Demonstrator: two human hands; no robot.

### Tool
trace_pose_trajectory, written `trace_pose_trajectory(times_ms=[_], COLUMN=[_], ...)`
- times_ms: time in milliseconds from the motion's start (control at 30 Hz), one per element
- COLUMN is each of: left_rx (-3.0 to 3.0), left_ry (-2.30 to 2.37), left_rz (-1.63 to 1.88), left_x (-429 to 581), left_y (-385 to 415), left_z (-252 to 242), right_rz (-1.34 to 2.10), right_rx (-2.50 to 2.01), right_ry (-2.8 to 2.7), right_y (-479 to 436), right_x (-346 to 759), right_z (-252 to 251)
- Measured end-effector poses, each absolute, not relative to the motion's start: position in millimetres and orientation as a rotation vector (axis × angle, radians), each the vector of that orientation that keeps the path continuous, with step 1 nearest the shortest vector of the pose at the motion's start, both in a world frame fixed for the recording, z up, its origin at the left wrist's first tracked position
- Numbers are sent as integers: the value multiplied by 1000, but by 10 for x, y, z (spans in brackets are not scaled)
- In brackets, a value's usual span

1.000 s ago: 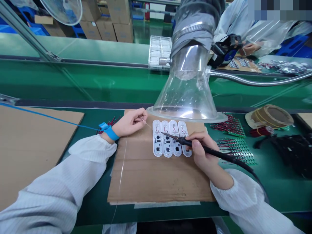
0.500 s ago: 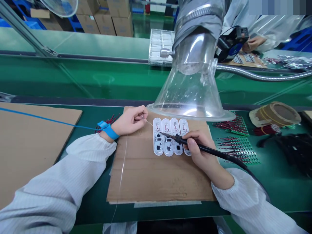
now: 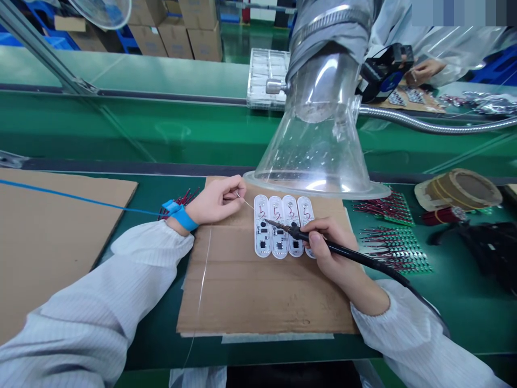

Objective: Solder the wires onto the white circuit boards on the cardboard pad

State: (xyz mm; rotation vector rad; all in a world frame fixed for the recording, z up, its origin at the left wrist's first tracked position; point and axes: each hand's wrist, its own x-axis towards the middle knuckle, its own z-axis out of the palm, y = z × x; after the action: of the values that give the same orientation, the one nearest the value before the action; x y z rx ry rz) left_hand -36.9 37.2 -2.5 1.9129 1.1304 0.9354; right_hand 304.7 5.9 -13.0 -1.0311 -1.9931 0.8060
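Several white oval-ended circuit boards (image 3: pixel 262 237) lie side by side on a brown cardboard sheet (image 3: pixel 258 302), with short red wires on their upper parts. My right hand (image 3: pixel 333 250) is closed round a black soldering iron (image 3: pixel 343 249), its tip at the leftmost boards. A thin strand of solder wire (image 3: pixel 247 203) is pinched in my left hand (image 3: pixel 220 199), its end near the top of the leftmost board. A blue wrist strap (image 3: pixel 183 216) circles my left wrist. The rightmost board is partly hidden by my right hand.
Above the boards hangs a clear fume hood (image 3: pixel 315 156). Green boards with dark red wires (image 3: pixel 398 250) lie at right, near a tape roll (image 3: pixel 456 189). Another cardboard sheet (image 3: pixel 52 242) is at left. Across the bench, a co-worker's hand (image 3: pixel 426 70) is near more boards.
Hardly anything differs. The iron's tip and the solder stay at the leftmost boards, and the whole view has shifted very slightly.
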Motion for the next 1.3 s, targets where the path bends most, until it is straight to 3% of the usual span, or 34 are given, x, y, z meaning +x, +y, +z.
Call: trace_pose_trajectory(times_ms=[1300], left_rx=[1894], left_ry=[1131], left_rz=[987], left_x=[-378], left_y=[398], left_z=[5], right_rz=[788], right_rx=[-983], right_ry=[-2037], right_y=[62], right_x=[2977], right_z=[-46])
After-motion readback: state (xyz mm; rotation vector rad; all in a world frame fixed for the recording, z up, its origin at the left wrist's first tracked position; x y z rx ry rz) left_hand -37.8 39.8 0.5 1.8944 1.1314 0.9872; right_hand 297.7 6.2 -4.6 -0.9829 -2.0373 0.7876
